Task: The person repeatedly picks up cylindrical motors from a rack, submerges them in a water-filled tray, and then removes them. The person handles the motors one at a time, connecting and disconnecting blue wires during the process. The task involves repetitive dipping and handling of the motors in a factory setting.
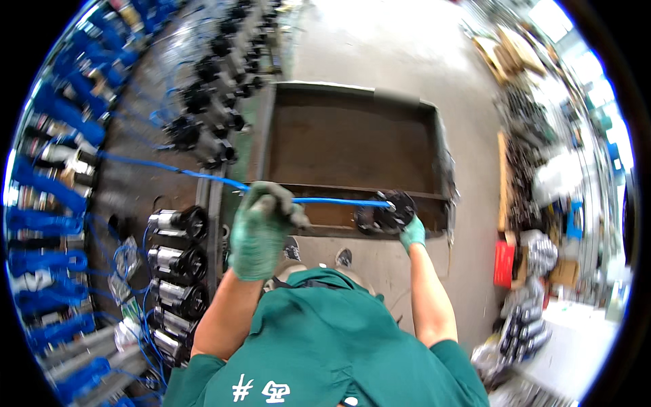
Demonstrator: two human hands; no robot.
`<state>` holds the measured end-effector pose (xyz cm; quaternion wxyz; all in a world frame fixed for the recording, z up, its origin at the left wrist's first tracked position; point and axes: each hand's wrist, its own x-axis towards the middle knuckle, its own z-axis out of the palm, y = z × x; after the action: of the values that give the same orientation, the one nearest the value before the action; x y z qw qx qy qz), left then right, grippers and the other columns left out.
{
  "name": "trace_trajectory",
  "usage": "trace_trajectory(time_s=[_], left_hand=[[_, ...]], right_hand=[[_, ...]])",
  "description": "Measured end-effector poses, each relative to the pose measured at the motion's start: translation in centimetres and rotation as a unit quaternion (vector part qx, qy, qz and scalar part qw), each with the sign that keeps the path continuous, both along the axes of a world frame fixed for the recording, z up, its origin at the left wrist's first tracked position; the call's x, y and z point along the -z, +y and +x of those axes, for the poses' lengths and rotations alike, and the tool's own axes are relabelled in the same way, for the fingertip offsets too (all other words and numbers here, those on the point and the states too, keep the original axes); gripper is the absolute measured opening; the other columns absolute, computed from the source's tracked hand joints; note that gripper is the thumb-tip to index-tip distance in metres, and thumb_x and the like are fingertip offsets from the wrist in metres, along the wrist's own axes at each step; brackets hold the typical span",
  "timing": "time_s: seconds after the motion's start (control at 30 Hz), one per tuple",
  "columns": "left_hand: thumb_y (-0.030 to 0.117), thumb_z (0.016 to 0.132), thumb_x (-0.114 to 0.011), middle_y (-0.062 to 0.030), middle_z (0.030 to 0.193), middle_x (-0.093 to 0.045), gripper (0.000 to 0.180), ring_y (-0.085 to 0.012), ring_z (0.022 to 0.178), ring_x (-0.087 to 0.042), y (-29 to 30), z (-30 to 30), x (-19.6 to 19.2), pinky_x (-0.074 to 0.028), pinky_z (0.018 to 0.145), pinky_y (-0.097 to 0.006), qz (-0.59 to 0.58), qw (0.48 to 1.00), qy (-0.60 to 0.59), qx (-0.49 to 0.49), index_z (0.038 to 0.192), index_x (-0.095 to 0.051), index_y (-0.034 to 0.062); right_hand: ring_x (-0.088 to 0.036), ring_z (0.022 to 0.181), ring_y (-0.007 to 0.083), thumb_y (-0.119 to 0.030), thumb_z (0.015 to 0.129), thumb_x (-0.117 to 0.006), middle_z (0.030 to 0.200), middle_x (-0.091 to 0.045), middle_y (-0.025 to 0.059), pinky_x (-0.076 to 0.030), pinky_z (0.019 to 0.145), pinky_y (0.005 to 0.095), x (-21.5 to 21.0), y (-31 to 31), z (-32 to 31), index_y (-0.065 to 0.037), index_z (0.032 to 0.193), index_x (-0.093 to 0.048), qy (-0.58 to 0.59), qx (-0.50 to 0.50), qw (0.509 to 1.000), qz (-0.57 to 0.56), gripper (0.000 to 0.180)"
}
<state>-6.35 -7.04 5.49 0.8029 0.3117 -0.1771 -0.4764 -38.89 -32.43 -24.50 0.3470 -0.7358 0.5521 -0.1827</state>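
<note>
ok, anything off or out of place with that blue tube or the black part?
Nothing stands out. The left hand grips the blue tube, which runs taut to the black round part held by the right hand over the brown tray. No damage visible, though the frame is blurry.

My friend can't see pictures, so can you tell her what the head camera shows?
A person in a green shirt stretches a blue cable between gloved hands: the left hand grips it, the right hand holds a black round part at its end. Below lies a rusty metal tray; motors line the left.
</note>
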Motion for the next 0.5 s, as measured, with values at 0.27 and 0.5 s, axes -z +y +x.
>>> trace_trajectory(time_s=[0.27,0.5], left_hand=[[0.028,0.103,-0.067,-0.0041,0.093,-0.056,0.02,-0.021,0.084,-0.064,5.1,7.5,1.1,-0.057,0.081,-0.043,-0.018,0.982,-0.015,-0.187,0.105,-0.058,0.0103],[0.026,0.104,-0.064,-0.0026,0.087,-0.056,0.017,-0.0173,0.077,-0.059,7.8,12.9,3.4,-0.055,0.076,-0.04,0.025,0.965,-0.055,-0.257,0.097,-0.055,0.0133]], right_hand=[[-0.066,0.09,0.0188,0.001,0.091,-0.049,0.116,-0.071,0.0114,-0.056,0.081,0.0321,-11.2,1.6,4.0,-0.008,0.14,-0.06,-0.011,-0.092,0.973,0.212,0.051],[-0.068,0.088,0.0155,0.0,0.089,-0.054,0.11,-0.074,0.0097,-0.058,0.08,0.0303,-18.5,4.9,14.1,-0.005,0.142,-0.063,0.111,-0.253,0.944,0.18,0.055]])
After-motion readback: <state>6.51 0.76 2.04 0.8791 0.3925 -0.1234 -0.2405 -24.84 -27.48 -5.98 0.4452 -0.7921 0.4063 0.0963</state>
